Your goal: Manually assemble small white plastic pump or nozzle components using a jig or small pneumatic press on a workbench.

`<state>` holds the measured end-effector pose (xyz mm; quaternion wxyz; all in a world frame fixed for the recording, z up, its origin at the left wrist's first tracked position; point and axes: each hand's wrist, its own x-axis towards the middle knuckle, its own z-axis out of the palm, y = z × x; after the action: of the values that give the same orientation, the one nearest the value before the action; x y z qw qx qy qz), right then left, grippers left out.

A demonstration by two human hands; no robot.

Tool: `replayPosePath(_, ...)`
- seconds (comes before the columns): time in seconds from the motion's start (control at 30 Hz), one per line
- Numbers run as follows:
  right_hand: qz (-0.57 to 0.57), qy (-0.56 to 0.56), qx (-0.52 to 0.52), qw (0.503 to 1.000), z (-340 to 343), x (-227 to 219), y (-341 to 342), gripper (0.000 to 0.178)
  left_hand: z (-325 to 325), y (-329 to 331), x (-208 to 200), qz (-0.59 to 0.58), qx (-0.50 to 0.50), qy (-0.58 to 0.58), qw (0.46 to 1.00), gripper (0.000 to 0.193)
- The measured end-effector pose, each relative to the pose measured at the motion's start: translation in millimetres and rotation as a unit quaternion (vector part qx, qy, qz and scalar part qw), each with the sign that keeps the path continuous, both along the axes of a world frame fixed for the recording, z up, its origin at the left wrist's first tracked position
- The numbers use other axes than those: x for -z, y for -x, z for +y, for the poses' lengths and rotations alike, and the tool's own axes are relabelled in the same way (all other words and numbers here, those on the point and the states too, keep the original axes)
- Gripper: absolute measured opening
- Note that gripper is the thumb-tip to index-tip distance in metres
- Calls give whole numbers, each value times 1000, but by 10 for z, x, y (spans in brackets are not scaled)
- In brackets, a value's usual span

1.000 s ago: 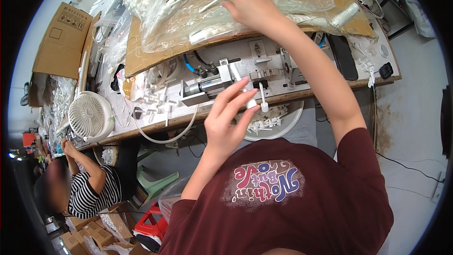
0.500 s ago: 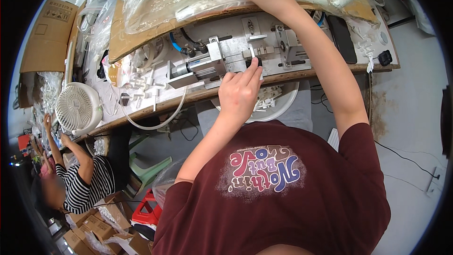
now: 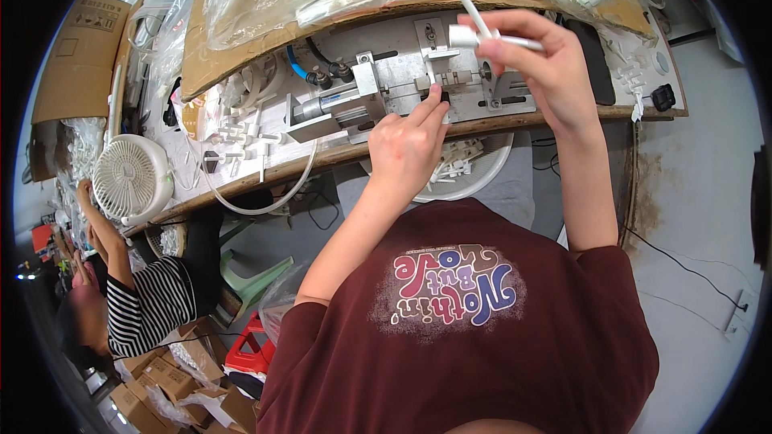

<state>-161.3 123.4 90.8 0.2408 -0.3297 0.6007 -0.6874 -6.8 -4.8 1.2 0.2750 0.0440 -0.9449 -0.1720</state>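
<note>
My left hand [image 3: 404, 149] reaches over the bench edge to a metal jig [image 3: 366, 88]. Its fingers are drawn together at the end of a small white plastic part [image 3: 431, 74] that sits in the jig; the thumb is hidden. Above the jig's right side my right hand [image 3: 543, 64] is closed on a white T-shaped plastic piece [image 3: 466, 2]. One long thin stem of it points up and away, a thicker round end juts left, and the fingers cover its middle.
Cardboard with plastic-bagged white parts [image 3: 362, 0] lies behind the jig. More white pieces [image 3: 241, 141] and a white fan [image 3: 133, 179] are to the left. A white basin [image 3: 482, 181] of parts sits below the edge. Another person [image 3: 153, 305] works at far left.
My right hand has come back from the bagged parts toward me, carrying the white T-shaped piece over the jig. My left hand has stayed at the jig.
</note>
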Motion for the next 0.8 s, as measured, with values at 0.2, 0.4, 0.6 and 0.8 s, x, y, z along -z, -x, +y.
replayPosePath(0.2,-83,-55,-78,992,289,137,-234,25,-33,-78,-257,-98,67,-401,908,37)
replayPosePath(0.4,-52,-39,-118,991,320,215,-375,24,-153,-196,-289,-76,212,-848,480,36)
replayPosePath(0.6,0,-42,-134,990,321,315,-374,24,-152,-263,-328,-108,153,-797,574,35)
replayPosePath(0.8,-30,-3,121,992,296,448,-296,27,12,-220,-256,17,76,-413,907,30)
